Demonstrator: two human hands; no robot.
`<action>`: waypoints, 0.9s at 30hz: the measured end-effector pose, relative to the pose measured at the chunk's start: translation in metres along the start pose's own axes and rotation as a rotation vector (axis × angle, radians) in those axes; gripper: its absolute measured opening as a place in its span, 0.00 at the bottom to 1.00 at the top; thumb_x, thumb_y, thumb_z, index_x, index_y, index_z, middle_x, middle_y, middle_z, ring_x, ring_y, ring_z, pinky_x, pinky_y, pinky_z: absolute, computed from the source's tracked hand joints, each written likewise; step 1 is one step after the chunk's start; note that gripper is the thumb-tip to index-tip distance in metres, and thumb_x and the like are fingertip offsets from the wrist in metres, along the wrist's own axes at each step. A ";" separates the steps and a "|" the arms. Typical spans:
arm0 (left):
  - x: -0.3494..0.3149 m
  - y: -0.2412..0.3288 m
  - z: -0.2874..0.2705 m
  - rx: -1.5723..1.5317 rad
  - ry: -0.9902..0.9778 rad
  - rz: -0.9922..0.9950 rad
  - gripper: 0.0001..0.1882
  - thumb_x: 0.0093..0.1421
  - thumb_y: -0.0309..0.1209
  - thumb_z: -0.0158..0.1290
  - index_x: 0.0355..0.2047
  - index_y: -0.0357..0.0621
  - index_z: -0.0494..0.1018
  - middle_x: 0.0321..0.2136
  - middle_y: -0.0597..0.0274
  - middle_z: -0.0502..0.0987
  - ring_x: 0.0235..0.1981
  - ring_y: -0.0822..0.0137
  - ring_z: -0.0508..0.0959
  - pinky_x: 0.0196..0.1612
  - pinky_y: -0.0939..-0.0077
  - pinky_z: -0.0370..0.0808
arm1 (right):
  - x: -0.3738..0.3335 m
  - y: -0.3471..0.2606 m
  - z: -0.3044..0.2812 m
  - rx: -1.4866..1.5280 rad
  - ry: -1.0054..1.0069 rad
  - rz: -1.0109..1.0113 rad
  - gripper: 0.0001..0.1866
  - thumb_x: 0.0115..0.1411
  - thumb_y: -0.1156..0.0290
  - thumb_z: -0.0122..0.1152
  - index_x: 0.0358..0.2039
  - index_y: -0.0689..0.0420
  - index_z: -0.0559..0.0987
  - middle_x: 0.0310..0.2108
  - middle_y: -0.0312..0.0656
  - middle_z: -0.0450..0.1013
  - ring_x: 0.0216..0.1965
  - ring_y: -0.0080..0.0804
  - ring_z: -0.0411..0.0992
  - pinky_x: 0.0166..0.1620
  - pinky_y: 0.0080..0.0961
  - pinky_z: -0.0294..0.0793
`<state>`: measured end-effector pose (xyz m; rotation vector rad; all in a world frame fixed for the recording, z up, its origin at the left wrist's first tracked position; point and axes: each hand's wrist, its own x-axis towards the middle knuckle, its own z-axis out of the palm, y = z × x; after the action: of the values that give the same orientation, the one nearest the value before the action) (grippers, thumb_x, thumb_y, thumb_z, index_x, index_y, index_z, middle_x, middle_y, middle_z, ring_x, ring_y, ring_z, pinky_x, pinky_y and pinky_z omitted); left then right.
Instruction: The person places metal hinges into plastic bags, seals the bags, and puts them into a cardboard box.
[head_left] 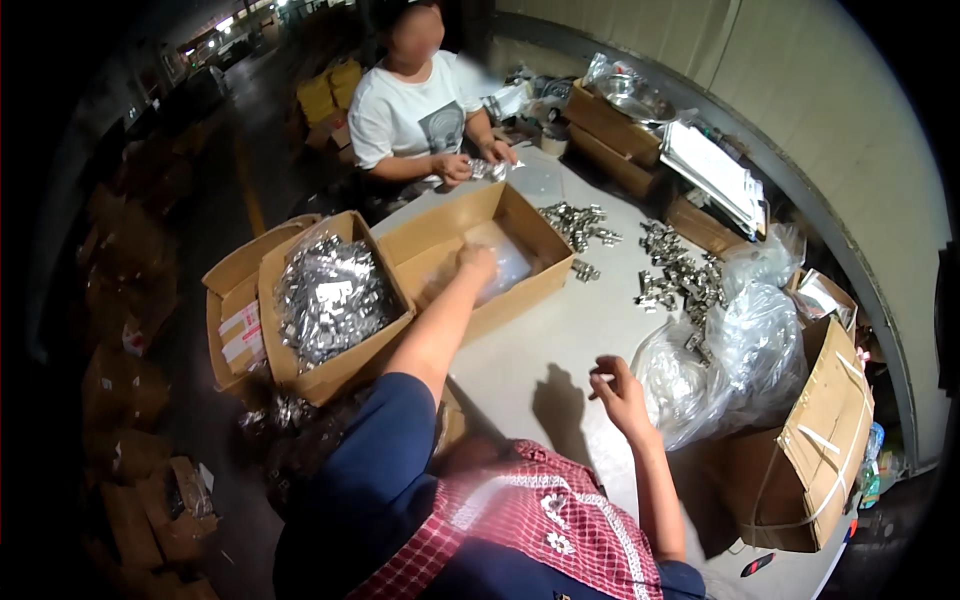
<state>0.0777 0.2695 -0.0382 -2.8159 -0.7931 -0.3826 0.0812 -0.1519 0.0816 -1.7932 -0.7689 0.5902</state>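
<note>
My left hand (478, 264) reaches down into an open cardboard box (540, 222), beside a clear plastic bag (508, 270) lying in it. Motion smears its fingers, so whether they grip the bag does not show. Over the table (520, 350) hovers my right hand (622, 394), fingers loosely bent and apart, with nothing seen in it. Small metal parts lie in one pile (580, 225) by the box and in a larger pile (680, 265) farther right. Large clear plastic bags (750, 340) rest near my right hand.
Left of the box, another carton (395, 315) holds many small bagged metal pieces (335, 290). A strapped cardboard box (810, 440) stands at the right edge. Across the table a co-worker (415, 120) handles small shiny pieces. Papers (712, 178) and boxes line the wall.
</note>
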 end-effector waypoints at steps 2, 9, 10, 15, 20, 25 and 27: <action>0.018 0.012 -0.004 0.041 -0.178 0.062 0.10 0.57 0.36 0.56 0.34 0.48 0.84 0.37 0.58 0.84 0.41 0.55 0.83 0.45 0.57 0.79 | -0.009 0.038 -0.023 0.093 0.109 0.092 0.12 0.65 0.75 0.57 0.46 0.70 0.74 0.39 0.48 0.76 0.38 0.32 0.77 0.35 0.27 0.80; -0.005 0.056 -0.117 -0.297 -0.074 -0.066 0.26 0.69 0.47 0.43 0.25 0.43 0.83 0.26 0.50 0.82 0.30 0.50 0.83 0.33 0.55 0.77 | -0.008 0.051 -0.021 0.082 0.140 0.110 0.10 0.66 0.75 0.56 0.45 0.66 0.77 0.37 0.49 0.79 0.36 0.33 0.80 0.36 0.27 0.80; -0.013 0.058 -0.139 -0.360 -0.006 -0.151 0.31 0.70 0.50 0.40 0.22 0.41 0.81 0.23 0.46 0.81 0.28 0.46 0.82 0.32 0.53 0.76 | 0.001 0.039 -0.009 -0.040 0.119 0.034 0.11 0.65 0.73 0.57 0.46 0.65 0.77 0.39 0.50 0.78 0.35 0.37 0.80 0.39 0.29 0.80; -0.081 0.102 -0.217 -0.859 -0.201 -0.031 0.36 0.71 0.51 0.35 0.17 0.38 0.78 0.20 0.40 0.78 0.26 0.39 0.80 0.35 0.46 0.77 | 0.029 -0.073 0.035 -0.521 0.294 -0.630 0.32 0.60 0.74 0.61 0.64 0.62 0.62 0.52 0.58 0.71 0.46 0.57 0.74 0.51 0.43 0.75; -0.108 0.101 -0.251 -1.127 -0.320 -0.055 0.33 0.72 0.52 0.40 0.23 0.37 0.78 0.16 0.59 0.77 0.20 0.67 0.78 0.29 0.70 0.75 | 0.030 -0.058 0.034 -0.096 0.003 -0.294 0.24 0.58 0.84 0.54 0.57 0.65 0.69 0.37 0.53 0.76 0.36 0.45 0.78 0.42 0.36 0.78; -0.127 0.112 -0.225 -1.520 -0.345 -0.001 0.23 0.72 0.41 0.46 0.28 0.34 0.78 0.22 0.62 0.79 0.24 0.75 0.77 0.30 0.77 0.75 | 0.015 -0.036 0.029 -0.046 0.077 -0.241 0.21 0.53 0.88 0.53 0.49 0.65 0.74 0.30 0.50 0.75 0.32 0.38 0.77 0.39 0.32 0.78; -0.135 0.126 -0.222 -1.449 -0.294 0.027 0.19 0.71 0.37 0.48 0.30 0.34 0.78 0.22 0.62 0.80 0.25 0.76 0.78 0.30 0.77 0.75 | 0.009 -0.047 0.025 -0.287 0.098 -0.398 0.27 0.52 0.80 0.61 0.54 0.65 0.70 0.39 0.54 0.73 0.40 0.45 0.77 0.45 0.37 0.77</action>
<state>-0.0093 0.0430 0.1182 -4.2912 -0.6211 -0.7851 0.0584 -0.1180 0.1176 -1.8398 -1.1500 0.1323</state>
